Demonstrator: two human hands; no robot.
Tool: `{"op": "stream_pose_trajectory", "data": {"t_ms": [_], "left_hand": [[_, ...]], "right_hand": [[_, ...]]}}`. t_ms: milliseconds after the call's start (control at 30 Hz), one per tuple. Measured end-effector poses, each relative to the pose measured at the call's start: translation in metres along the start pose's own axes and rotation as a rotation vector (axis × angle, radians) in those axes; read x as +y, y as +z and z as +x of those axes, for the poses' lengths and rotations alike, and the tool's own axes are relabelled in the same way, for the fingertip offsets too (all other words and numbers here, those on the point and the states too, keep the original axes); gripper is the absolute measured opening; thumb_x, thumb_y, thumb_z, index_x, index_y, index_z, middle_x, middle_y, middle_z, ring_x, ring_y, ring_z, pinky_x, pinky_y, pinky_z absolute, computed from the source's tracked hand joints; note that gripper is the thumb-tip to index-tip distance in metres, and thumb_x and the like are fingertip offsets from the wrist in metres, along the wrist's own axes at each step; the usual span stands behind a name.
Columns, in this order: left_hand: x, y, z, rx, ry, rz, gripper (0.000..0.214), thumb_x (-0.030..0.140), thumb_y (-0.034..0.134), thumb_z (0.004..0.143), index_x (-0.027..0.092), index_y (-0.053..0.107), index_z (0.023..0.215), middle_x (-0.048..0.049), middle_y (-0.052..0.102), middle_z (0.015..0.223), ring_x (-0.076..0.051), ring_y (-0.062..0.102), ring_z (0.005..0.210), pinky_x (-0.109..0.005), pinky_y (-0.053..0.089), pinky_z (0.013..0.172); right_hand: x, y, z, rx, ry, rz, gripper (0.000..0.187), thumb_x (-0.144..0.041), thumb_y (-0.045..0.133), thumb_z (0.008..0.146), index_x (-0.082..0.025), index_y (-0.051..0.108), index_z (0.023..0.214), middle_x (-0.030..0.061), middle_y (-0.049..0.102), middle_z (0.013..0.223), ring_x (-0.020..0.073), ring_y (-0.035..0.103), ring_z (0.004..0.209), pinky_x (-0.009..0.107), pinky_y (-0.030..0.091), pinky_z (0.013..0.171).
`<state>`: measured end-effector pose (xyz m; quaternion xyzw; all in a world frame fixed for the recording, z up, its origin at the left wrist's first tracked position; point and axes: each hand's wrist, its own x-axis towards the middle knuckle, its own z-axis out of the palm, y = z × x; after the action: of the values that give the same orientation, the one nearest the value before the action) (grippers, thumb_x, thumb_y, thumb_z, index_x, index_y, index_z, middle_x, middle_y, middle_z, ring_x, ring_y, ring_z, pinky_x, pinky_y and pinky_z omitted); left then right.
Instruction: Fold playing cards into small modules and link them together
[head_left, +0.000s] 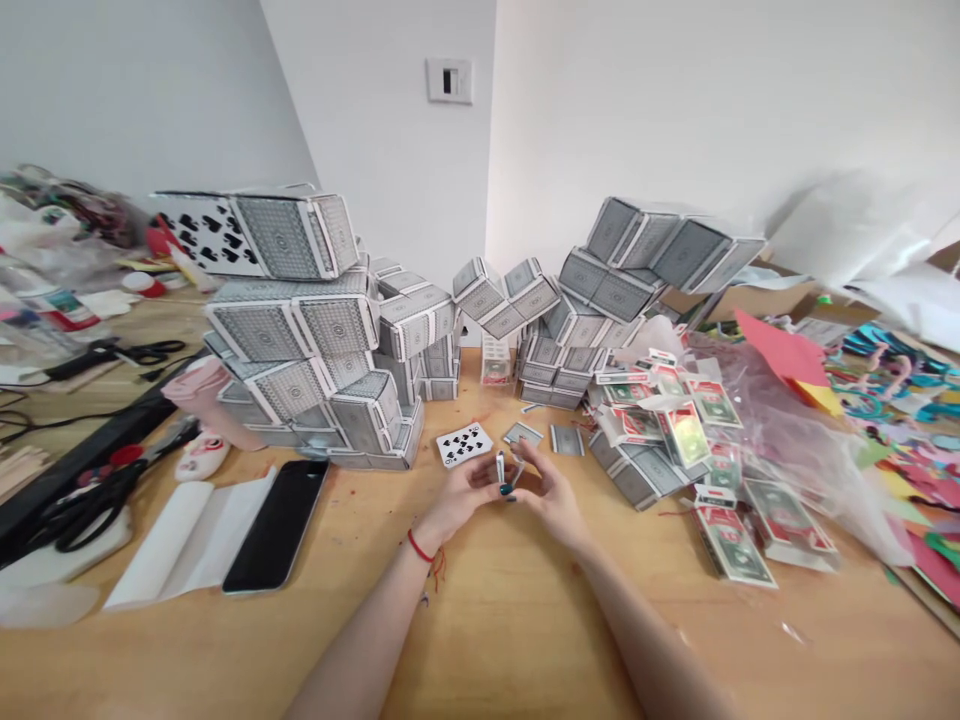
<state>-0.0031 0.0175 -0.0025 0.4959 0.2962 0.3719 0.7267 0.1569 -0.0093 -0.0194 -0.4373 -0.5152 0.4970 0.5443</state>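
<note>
Low over the table's middle, my left hand (466, 496) and my right hand (549, 492) meet, fingers closed around small folded playing cards (501, 466) seen nearly edge-on. Thumbs with dark nail polish touch or nearly touch at the front. Just beyond lies a nine of spades (465, 445), face up. Two playing cards with patterned backs up, one card (523, 433) behind my fingers and another card (567, 440) to the right, rest flat. Behind stand blocks built of folded cards: a tall left stack (292, 320) and a right stack (600, 320), with a joined pair of blocks (499, 300) between them.
A black phone (276, 525) lies left beside white paper (176, 545) and black scissors (94, 500). On the right are several red-and-green card boxes (731, 545), a loose card block (641, 470), clear plastic (817, 480) and coloured paper scraps (900, 430). A white wall rises behind.
</note>
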Motion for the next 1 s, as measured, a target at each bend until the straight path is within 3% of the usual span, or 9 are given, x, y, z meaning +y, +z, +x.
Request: {"op": "stream_pose_trajectory", "data": {"t_ms": [133, 367, 667, 800, 1000], "left_hand": [[-0.007, -0.003, 0.004, 0.045, 0.069, 0.053, 0.061, 0.015, 0.071, 0.056, 0.017, 0.049, 0.113, -0.0111, 0.055, 0.113, -0.023, 0.051, 0.105, -0.041, 0.039, 0.091], [-0.018, 0.003, 0.002, 0.064, 0.204, 0.282, 0.063, 0.011, 0.065, 0.061, 0.020, 0.042, 0.119, -0.0124, 0.046, 0.123, -0.023, 0.050, 0.106, -0.041, 0.043, 0.088], [-0.014, 0.003, 0.000, 0.189, 0.377, 0.665, 0.051, 0.012, 0.059, 0.067, 0.021, 0.045, 0.116, -0.0091, 0.050, 0.118, -0.020, 0.048, 0.108, -0.040, 0.040, 0.091], [-0.012, 0.004, -0.002, 0.214, 0.397, 0.741, 0.049, 0.011, 0.056, 0.069, 0.021, 0.044, 0.115, -0.0081, 0.051, 0.115, -0.019, 0.048, 0.106, -0.040, 0.039, 0.090], [-0.018, 0.003, -0.002, 0.247, 0.424, 0.794, 0.048, 0.006, 0.053, 0.067, 0.021, 0.046, 0.112, -0.0078, 0.052, 0.111, -0.019, 0.048, 0.104, -0.039, 0.040, 0.089]], "right_hand": [[-0.002, -0.006, 0.003, 0.003, 0.098, 0.079, 0.057, -0.032, 0.067, 0.064, -0.020, 0.048, 0.117, 0.0087, 0.055, 0.112, 0.0222, 0.052, 0.095, 0.037, 0.043, 0.080], [-0.006, -0.001, 0.002, -0.009, 0.087, 0.197, 0.069, -0.025, 0.072, 0.055, -0.027, 0.046, 0.118, 0.0082, 0.049, 0.118, 0.0096, 0.048, 0.058, 0.025, 0.043, 0.053], [-0.009, 0.005, 0.001, -0.046, 0.126, 0.254, 0.071, -0.024, 0.073, 0.053, -0.028, 0.046, 0.118, 0.0065, 0.044, 0.125, 0.0086, 0.047, 0.058, 0.025, 0.042, 0.056], [-0.003, 0.008, 0.000, 0.014, 0.190, 0.213, 0.055, -0.035, 0.067, 0.061, -0.021, 0.053, 0.112, 0.0073, 0.056, 0.110, 0.0131, 0.053, 0.066, 0.026, 0.043, 0.060], [0.005, 0.009, 0.000, -0.030, 0.294, 0.209, 0.042, -0.039, 0.065, 0.063, -0.017, 0.063, 0.099, 0.0016, 0.062, 0.070, 0.0103, 0.047, 0.052, 0.024, 0.038, 0.051]]}}
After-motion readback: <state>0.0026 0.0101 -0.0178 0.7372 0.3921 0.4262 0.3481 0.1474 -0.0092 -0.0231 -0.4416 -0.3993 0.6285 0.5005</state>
